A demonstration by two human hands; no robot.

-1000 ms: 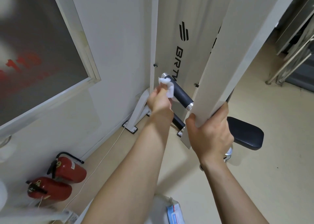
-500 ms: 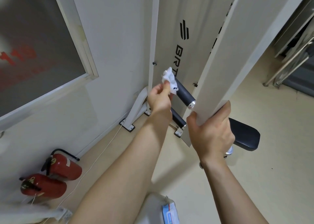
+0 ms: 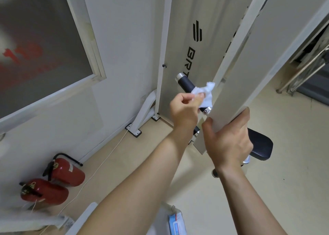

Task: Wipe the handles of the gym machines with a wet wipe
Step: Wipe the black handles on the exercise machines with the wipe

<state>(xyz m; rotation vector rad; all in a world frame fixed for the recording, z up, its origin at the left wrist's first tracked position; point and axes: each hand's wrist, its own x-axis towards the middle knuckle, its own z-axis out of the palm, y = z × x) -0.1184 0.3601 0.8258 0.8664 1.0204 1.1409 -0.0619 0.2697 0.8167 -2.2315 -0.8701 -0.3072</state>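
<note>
Fingers pinching wet wipe against handle

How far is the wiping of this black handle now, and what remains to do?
Done: I cannot tell by sight which parts are already clean. In hand: the left hand presses the wet wipe on the black handle close to the white arm, which the right hand steadies. The outer end with its silver cap is bare. Left: a second handle lower down, mostly hidden.
</note>
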